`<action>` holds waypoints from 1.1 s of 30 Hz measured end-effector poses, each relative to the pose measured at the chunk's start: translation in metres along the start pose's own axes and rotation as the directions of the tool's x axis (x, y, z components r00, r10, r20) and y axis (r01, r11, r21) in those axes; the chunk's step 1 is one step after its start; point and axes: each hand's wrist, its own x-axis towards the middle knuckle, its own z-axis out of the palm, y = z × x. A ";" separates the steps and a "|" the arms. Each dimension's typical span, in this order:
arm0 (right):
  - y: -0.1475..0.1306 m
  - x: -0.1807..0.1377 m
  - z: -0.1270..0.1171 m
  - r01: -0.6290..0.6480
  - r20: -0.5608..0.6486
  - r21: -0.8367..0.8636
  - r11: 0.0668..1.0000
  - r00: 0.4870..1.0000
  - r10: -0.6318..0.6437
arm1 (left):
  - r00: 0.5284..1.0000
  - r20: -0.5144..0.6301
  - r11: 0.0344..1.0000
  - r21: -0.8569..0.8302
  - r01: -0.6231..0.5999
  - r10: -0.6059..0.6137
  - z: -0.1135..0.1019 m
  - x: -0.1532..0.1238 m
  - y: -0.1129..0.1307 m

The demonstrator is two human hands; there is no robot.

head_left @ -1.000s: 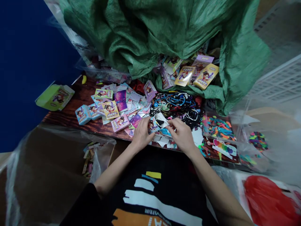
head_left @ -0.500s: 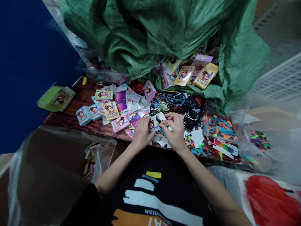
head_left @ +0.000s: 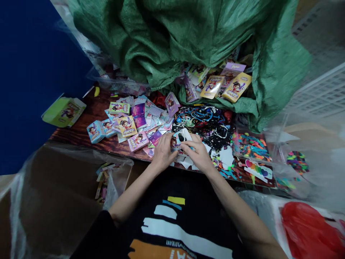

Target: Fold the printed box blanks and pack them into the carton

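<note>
Two hands at the table's (head_left: 81, 135) near edge, centre frame: left hand (head_left: 163, 153) with fingers curled closed on one printed card (head_left: 175, 141), right hand (head_left: 198, 153) pinching the same card near its white end. Two pale blue boxes (head_left: 95, 131) just left, one green box (head_left: 64, 112) at the far-left edge, dark cords (head_left: 199, 120) just behind, green sack (head_left: 161, 36) filling the top. Little open room around the hands.

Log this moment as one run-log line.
left hand | right hand | both hold cartoon-printed card | nearby: tangled cords, green woven sack
</note>
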 end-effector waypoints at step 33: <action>-0.001 0.032 -0.022 0.138 0.502 -0.235 0.962 0.865 -0.002 | 0.998 0.050 0.999 -0.015 -0.044 0.045 0.010 0.003 -0.002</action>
